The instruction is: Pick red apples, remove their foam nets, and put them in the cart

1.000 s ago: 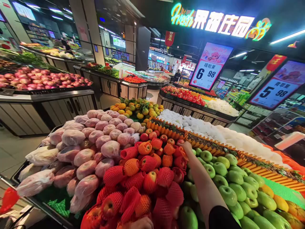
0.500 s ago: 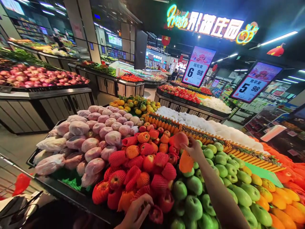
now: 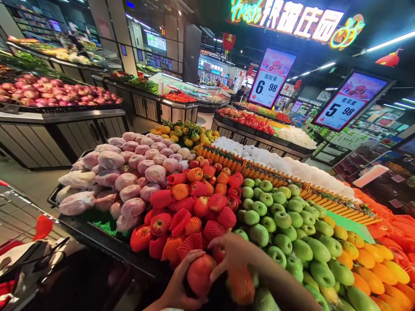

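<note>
Both of my hands meet low in the head view, at the near edge of a fruit stand. My left hand [image 3: 180,283] cups a red apple [image 3: 199,273] from the left and below. My right hand [image 3: 231,255] grips the same apple from the right, and an orange foam net [image 3: 240,285] hangs under its palm. Right behind the hands lies a pile of red apples in red and orange foam nets [image 3: 194,207]. Green apples [image 3: 279,220] lie to the right of that pile.
Pale fruit wrapped in plastic [image 3: 129,172] fills the stand's left part, with oranges [image 3: 372,263] at the far right. A shopping cart [image 3: 19,233] stands at lower left. Price signs [image 3: 267,86] hang above other produce stands behind an aisle.
My right hand has drawn back from the far apples to the near edge, bringing an apple and its orange net. My left hand has come up to hold that apple too.
</note>
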A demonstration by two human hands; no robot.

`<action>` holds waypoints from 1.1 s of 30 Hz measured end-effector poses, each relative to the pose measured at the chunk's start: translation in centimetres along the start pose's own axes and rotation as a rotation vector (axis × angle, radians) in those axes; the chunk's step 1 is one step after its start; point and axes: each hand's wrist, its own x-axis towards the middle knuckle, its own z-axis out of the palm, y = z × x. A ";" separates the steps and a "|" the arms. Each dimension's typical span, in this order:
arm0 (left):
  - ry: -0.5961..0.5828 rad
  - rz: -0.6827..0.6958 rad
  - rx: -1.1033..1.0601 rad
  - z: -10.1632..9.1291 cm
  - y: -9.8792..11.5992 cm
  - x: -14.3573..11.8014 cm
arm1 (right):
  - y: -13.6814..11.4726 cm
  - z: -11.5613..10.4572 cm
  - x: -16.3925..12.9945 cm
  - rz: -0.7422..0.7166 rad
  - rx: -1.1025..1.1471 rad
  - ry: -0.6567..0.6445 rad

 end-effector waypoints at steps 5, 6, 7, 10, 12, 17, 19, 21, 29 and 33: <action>0.108 0.022 0.065 -0.3 -1.2 0.1 | -0.4 -9.0 10.8 0.067 -0.612 0.194; 0.107 0.028 0.066 -0.3 -1.6 0.2 | -0.1 -10.7 13.1 0.096 -0.672 0.276; 0.104 0.030 0.060 -0.3 -2.0 0.4 | 0.3 -12.2 15.1 0.127 -0.732 0.339; 0.111 0.025 0.025 -0.1 -2.9 1.1 | 2.5 -15.1 19.7 0.224 -0.884 0.345; 0.127 0.025 0.011 0.0 -3.2 1.7 | 4.2 -16.1 21.5 0.295 -0.967 0.288; 0.126 0.016 0.030 0.0 -2.7 3.6 | 8.3 -17.1 23.6 0.445 -1.121 0.188; 0.137 0.014 0.053 0.0 -2.5 4.2 | 9.7 -17.4 23.9 0.459 -1.149 0.157; 0.151 0.006 0.073 -0.1 -2.4 4.6 | 10.9 -17.5 24.2 0.456 -1.157 0.122; 0.098 -0.015 0.025 -0.2 -3.7 4.6 | 13.6 -17.9 25.4 0.460 -1.098 0.098; 0.064 -0.006 0.018 -0.2 -3.9 4.5 | 13.5 -17.9 25.5 0.471 -1.046 0.188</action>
